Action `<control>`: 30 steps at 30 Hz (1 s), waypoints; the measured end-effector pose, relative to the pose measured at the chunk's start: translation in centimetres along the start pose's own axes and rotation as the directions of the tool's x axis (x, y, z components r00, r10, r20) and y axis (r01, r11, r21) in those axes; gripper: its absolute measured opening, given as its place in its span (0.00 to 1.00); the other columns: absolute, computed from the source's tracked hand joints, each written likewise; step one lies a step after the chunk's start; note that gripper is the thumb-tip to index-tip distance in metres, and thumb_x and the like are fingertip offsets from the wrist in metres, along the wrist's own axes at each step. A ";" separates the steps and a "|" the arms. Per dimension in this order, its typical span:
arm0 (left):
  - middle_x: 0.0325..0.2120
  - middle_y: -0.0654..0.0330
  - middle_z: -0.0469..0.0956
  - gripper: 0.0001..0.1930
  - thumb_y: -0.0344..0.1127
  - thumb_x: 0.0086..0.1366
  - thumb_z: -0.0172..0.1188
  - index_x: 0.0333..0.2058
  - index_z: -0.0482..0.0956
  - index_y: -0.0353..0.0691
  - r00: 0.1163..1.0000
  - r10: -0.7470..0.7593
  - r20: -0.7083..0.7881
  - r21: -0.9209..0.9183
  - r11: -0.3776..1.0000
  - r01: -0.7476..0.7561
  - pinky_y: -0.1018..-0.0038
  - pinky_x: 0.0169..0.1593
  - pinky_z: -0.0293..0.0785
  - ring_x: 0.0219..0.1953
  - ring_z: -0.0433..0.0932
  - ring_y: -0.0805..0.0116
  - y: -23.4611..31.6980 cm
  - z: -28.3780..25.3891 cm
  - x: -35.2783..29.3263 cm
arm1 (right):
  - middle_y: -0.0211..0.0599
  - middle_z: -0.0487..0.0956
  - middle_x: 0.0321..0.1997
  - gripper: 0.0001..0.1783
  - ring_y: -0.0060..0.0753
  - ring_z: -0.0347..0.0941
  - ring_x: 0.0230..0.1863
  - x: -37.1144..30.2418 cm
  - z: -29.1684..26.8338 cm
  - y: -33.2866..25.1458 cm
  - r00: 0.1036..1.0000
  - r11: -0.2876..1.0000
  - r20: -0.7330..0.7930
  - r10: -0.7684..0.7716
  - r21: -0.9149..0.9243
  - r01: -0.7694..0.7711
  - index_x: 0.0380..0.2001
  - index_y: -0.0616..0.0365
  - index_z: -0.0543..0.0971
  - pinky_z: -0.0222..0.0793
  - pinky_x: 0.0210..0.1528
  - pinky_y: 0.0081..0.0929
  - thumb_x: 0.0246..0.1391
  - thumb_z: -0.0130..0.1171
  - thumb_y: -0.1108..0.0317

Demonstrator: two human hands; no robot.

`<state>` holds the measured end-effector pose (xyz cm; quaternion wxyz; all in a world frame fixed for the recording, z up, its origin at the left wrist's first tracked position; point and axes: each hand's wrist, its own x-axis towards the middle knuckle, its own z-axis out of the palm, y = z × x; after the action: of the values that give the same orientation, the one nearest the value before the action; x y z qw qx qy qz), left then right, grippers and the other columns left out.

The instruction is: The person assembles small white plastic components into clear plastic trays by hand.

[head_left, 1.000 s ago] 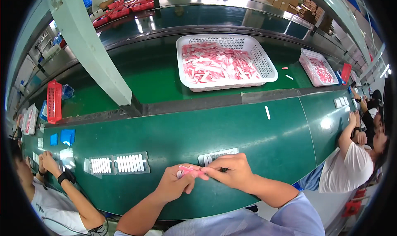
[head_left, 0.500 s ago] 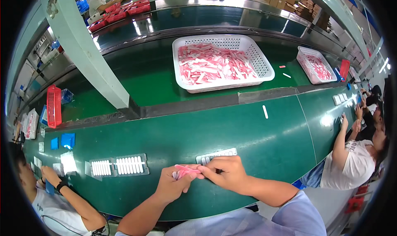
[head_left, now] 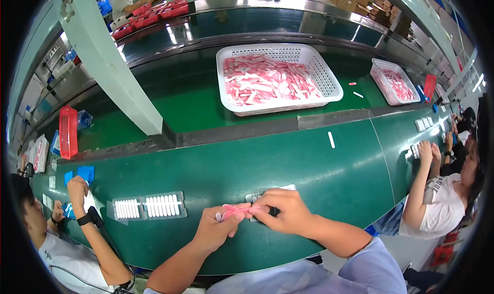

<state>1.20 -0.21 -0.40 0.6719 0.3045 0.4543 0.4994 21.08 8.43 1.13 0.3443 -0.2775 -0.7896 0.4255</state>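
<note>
The left hand [head_left: 213, 226] is curled around several pink and white strips [head_left: 234, 211]; the right hand [head_left: 286, 211], thumb and fingers closed together, pinches one's end. Just beyond the right hand, a tray [head_left: 252, 196] lies on the worktop [head_left: 226, 162]. Well right of it, a white shirt [head_left: 448, 204] bears dark lettering [head_left: 436, 189].

Slim pink strips [head_left: 236, 211], bunched, held between hands [head_left: 213, 231]

Single head-worn fisheye view, downward and forward over the green table [head_left: 231, 165]; near; rim details uncertain
</note>
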 end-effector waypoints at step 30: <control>0.32 0.61 0.80 0.15 0.43 0.79 0.46 0.44 0.76 0.39 0.926 -0.287 0.244 0.041 0.957 0.286 0.83 0.24 0.59 0.27 0.73 0.78 1.0 -0.2 0.0 | 0.36 0.85 0.30 0.07 0.16 0.78 0.29 -0.4 -1.7 0.0 0.957 0.792 -0.007 0.289 0.563 -0.235 0.36 0.66 0.85 0.74 0.32 0.17 0.62 0.65 0.72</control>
<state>0.63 0.10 0.35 0.7882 0.2963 0.4079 0.3529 22.65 8.94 1.72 0.3841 -0.2911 -0.5684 0.6668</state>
